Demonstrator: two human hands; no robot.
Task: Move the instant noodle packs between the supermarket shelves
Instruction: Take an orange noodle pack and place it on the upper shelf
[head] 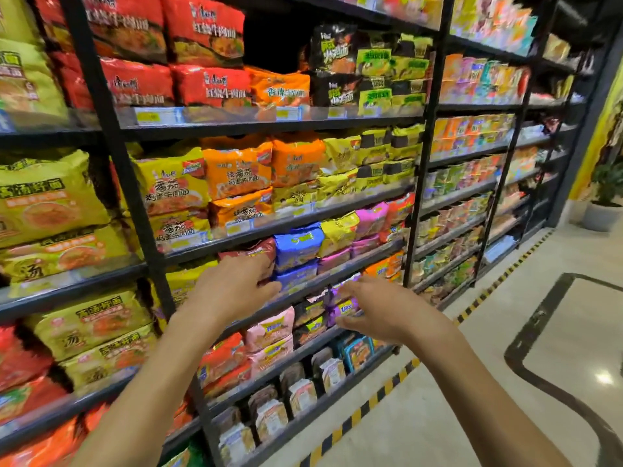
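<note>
At frame centre my left hand (232,288) lies on the dark red pack (258,252), grip I cannot tell; my right hand (374,311) spreads open beside the purple pack (337,299)

The only open pocket among the goods is the dark gap (269,38) on the upper shelf. It lies above the single orange foil noodle pack (279,87), between the stacked red foil noodle packs (207,55) and the black foil noodle packs (332,62). Other bays are filled to the front, mostly 2 packs high, close under each black metal shelf board (269,128). The left black metal upright (118,163) and right black metal upright (425,146) fence this section. Clear plastic price strips (215,114) rise along the shelf lips. The pale glossy aisle floor (455,382) lies open; a green plant in a white pot (605,197) stands far along it.
</note>
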